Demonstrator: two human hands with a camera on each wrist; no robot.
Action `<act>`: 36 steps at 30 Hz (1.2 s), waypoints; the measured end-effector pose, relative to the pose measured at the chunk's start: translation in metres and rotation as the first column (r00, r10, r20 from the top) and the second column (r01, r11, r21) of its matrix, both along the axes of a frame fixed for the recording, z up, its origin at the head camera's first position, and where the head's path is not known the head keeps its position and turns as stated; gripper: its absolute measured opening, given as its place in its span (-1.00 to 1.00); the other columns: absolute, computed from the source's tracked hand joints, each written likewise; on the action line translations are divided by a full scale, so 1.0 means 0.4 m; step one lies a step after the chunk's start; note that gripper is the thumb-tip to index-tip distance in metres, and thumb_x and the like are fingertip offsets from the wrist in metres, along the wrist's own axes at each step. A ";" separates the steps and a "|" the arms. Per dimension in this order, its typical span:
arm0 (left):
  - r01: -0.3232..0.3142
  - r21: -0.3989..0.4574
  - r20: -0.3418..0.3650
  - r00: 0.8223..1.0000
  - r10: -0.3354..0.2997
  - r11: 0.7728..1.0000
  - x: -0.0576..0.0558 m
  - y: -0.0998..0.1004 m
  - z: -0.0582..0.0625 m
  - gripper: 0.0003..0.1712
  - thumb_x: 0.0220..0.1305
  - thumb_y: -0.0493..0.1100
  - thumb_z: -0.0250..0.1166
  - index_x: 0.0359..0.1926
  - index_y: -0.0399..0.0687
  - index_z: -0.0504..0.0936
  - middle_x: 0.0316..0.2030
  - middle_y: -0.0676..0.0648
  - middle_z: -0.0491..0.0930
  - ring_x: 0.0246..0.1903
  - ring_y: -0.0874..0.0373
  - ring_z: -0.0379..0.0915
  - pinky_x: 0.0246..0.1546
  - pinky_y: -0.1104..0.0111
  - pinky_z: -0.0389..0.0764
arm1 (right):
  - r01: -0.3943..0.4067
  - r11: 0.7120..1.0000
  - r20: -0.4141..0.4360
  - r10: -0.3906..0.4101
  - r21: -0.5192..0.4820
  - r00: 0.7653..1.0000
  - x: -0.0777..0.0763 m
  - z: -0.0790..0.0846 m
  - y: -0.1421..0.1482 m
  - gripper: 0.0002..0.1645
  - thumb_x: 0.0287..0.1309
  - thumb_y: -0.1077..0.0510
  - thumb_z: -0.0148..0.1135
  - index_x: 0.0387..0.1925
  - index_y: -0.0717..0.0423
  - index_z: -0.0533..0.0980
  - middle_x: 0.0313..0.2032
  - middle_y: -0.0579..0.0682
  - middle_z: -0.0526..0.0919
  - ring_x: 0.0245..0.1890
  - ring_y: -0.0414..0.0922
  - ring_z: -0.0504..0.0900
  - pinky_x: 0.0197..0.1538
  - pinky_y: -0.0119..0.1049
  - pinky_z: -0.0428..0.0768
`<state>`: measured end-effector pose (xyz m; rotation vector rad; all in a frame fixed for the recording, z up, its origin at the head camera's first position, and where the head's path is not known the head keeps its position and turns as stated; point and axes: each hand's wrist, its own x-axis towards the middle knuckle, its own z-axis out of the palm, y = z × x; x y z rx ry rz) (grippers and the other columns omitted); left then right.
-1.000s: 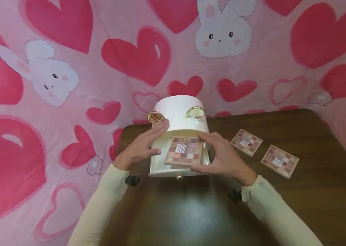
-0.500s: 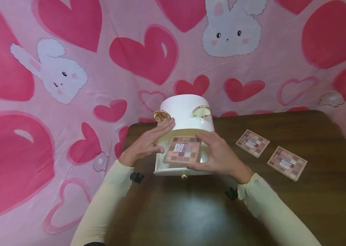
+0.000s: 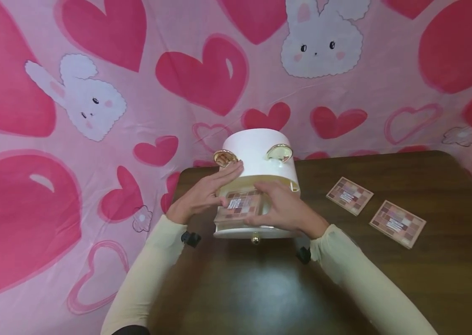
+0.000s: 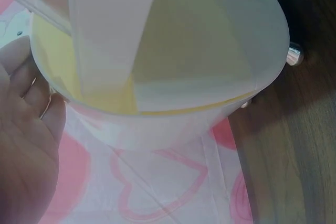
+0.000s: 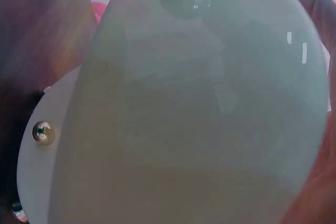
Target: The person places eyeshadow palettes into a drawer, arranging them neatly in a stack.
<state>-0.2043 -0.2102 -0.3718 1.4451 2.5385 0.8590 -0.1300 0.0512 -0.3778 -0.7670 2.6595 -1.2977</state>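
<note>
A white rounded organizer box [image 3: 261, 151] with gold ear-shaped trims stands with its front drawer [image 3: 236, 234] pulled out. My right hand [image 3: 282, 207] grips an eyeshadow palette [image 3: 240, 204] by its right side, low over the drawer. My left hand [image 3: 202, 193] lies with fingers fairly straight along the box's left side, its thumb at the palette's left edge. In the left wrist view those fingers [image 4: 31, 93] reach the box's rim. The drawer's glossy white front [image 5: 199, 103] fills most of the right wrist view, hiding the palette there.
Two more eyeshadow palettes, a nearer one [image 3: 398, 224] and a farther one [image 3: 349, 196], lie flat on the dark wooden table [image 3: 449, 279] to the right. A pink cloth [image 3: 202, 93] with hearts and rabbits hangs behind. A gold knob [image 3: 255, 239] sticks out from the drawer front.
My right hand has moved left and lowered the palette towards the drawer. My left hand has stayed against the box. The head view has shifted slightly left.
</note>
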 end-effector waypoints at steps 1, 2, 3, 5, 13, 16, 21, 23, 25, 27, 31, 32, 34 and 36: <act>0.002 -0.003 0.002 1.000 -0.002 1.000 -0.001 0.002 0.001 0.21 0.15 0.70 -0.18 0.57 0.01 0.10 0.57 0.05 -0.02 0.53 0.13 -0.16 0.37 -0.06 0.23 | -0.003 1.000 -0.007 0.003 0.005 1.000 -0.004 -0.002 -0.001 0.03 -0.14 -0.37 0.52 0.27 0.13 0.47 0.12 -0.05 0.57 0.03 -0.09 0.48 0.15 0.01 0.53; 0.004 -0.005 0.003 1.000 -0.004 1.000 -0.002 0.004 0.001 0.21 0.15 0.70 -0.18 0.57 0.01 0.10 0.57 0.05 -0.03 0.53 0.13 -0.16 0.37 -0.06 0.23 | -0.004 1.000 -0.013 0.004 0.010 1.000 -0.006 -0.005 -0.001 0.02 -0.14 -0.37 0.52 0.26 0.12 0.48 0.10 -0.06 0.58 0.02 -0.10 0.48 0.14 0.00 0.54; 0.004 -0.007 0.005 1.000 -0.003 1.000 -0.002 0.005 0.001 0.21 0.15 0.70 -0.18 0.57 0.01 0.10 0.57 0.05 -0.03 0.54 0.14 -0.16 0.37 -0.06 0.23 | -0.005 1.000 -0.024 0.006 0.016 1.000 -0.009 -0.006 -0.001 0.01 -0.15 -0.37 0.52 0.24 0.12 0.49 0.07 -0.07 0.59 0.00 -0.10 0.49 0.13 -0.01 0.54; 0.001 -0.010 0.009 1.000 -0.001 1.000 -0.002 0.006 0.000 0.22 0.13 0.70 -0.18 0.57 0.00 0.10 0.57 0.05 -0.04 0.54 0.14 -0.16 0.37 -0.07 0.23 | -0.006 1.000 -0.036 0.007 0.030 0.999 -0.013 -0.009 -0.001 0.03 -0.17 -0.38 0.52 0.24 0.13 0.49 0.06 -0.06 0.60 -0.01 -0.09 0.50 0.14 0.00 0.53; -0.022 -0.027 0.024 0.999 0.023 0.999 0.002 0.006 0.002 0.24 0.08 0.72 -0.14 0.58 0.05 0.08 0.57 0.09 -0.05 0.53 0.17 -0.17 0.35 -0.09 0.25 | -0.028 0.995 -0.036 0.032 0.097 0.999 -0.023 -0.014 0.007 0.21 -0.23 -0.44 0.53 0.33 0.22 0.42 0.21 0.07 0.56 0.11 -0.02 0.50 0.27 0.07 0.45; -0.026 -0.024 0.030 0.999 0.027 0.999 0.003 0.002 0.003 0.24 0.07 0.71 -0.11 0.58 0.06 0.08 0.57 0.09 -0.05 0.53 0.17 -0.16 0.34 -0.10 0.28 | -0.051 0.994 -0.042 0.055 0.099 0.998 -0.029 -0.013 0.009 0.23 -0.23 -0.42 0.54 0.35 0.24 0.39 0.26 0.10 0.53 0.16 -0.01 0.50 0.30 0.07 0.41; -0.041 -0.032 0.033 0.999 0.042 0.999 0.007 0.002 0.001 0.26 0.05 0.73 -0.12 0.58 0.06 0.08 0.57 0.10 -0.05 0.53 0.16 -0.16 0.33 -0.10 0.28 | -0.074 0.991 -0.077 0.083 0.108 0.994 -0.036 -0.018 0.010 0.22 -0.23 -0.40 0.56 0.34 0.26 0.40 0.22 0.09 0.56 0.13 -0.02 0.52 0.30 0.02 0.42; -0.046 -0.034 0.030 0.998 0.047 0.998 0.008 0.003 0.001 0.27 0.04 0.74 -0.14 0.58 0.07 0.08 0.57 0.10 -0.05 0.53 0.16 -0.15 0.33 -0.10 0.28 | -0.074 0.991 -0.097 0.086 0.114 0.992 -0.037 -0.020 0.009 0.22 -0.23 -0.40 0.56 0.33 0.26 0.41 0.19 0.08 0.58 0.11 -0.03 0.53 0.28 0.00 0.44; -0.050 -0.031 0.028 0.998 0.051 0.998 0.009 0.002 0.001 0.25 0.06 0.73 -0.13 0.58 0.08 0.08 0.57 0.11 -0.04 0.53 0.16 -0.15 0.33 -0.10 0.29 | -0.072 0.990 -0.106 0.086 0.123 0.991 -0.037 -0.022 0.008 0.21 -0.23 -0.40 0.56 0.34 0.25 0.41 0.18 0.07 0.58 0.10 -0.03 0.53 0.28 -0.01 0.44; -0.051 -0.026 0.027 0.998 0.051 0.998 0.009 0.002 0.000 0.24 0.07 0.72 -0.12 0.58 0.08 0.08 0.57 0.11 -0.04 0.53 0.15 -0.14 0.32 -0.11 0.29 | -0.069 0.989 -0.096 0.082 0.127 0.992 -0.037 -0.022 0.008 0.23 -0.23 -0.40 0.56 0.36 0.23 0.39 0.21 0.07 0.56 0.13 -0.03 0.51 0.29 0.00 0.43; -0.052 -0.023 0.021 0.998 0.052 0.998 0.009 0.003 -0.001 0.22 0.09 0.71 -0.11 0.58 0.09 0.08 0.57 0.11 -0.03 0.53 0.16 -0.14 0.32 -0.12 0.29 | -0.062 0.989 -0.078 0.073 0.134 0.994 -0.035 -0.022 0.008 0.26 -0.23 -0.43 0.54 0.39 0.21 0.37 0.26 0.07 0.53 0.16 -0.01 0.49 0.30 0.04 0.42; -0.051 -0.023 0.017 0.999 0.052 0.998 0.009 0.003 -0.002 0.22 0.09 0.71 -0.12 0.58 0.09 0.08 0.57 0.11 -0.03 0.53 0.16 -0.14 0.32 -0.11 0.29 | -0.063 0.990 -0.078 0.073 0.126 0.994 -0.035 -0.021 0.007 0.24 -0.22 -0.42 0.54 0.39 0.21 0.37 0.24 0.06 0.54 0.14 -0.02 0.49 0.28 0.04 0.44; -0.050 -0.026 0.007 0.999 0.050 0.998 0.008 0.002 -0.003 0.22 0.09 0.72 -0.14 0.59 0.09 0.08 0.57 0.10 -0.03 0.53 0.15 -0.14 0.32 -0.10 0.30 | -0.057 0.991 -0.088 0.068 0.119 0.994 -0.036 -0.022 0.008 0.25 -0.20 -0.44 0.52 0.39 0.22 0.37 0.25 0.08 0.54 0.17 -0.01 0.49 0.29 0.04 0.43; -0.044 -0.024 -0.001 0.999 0.044 0.999 0.008 0.000 -0.005 0.21 0.11 0.71 -0.14 0.58 0.07 0.09 0.57 0.08 -0.02 0.53 0.14 -0.13 0.32 -0.08 0.31 | -0.046 0.992 -0.088 0.056 0.114 0.995 -0.035 -0.023 0.009 0.27 -0.19 -0.47 0.50 0.40 0.23 0.36 0.28 0.10 0.52 0.23 0.01 0.46 0.32 0.06 0.40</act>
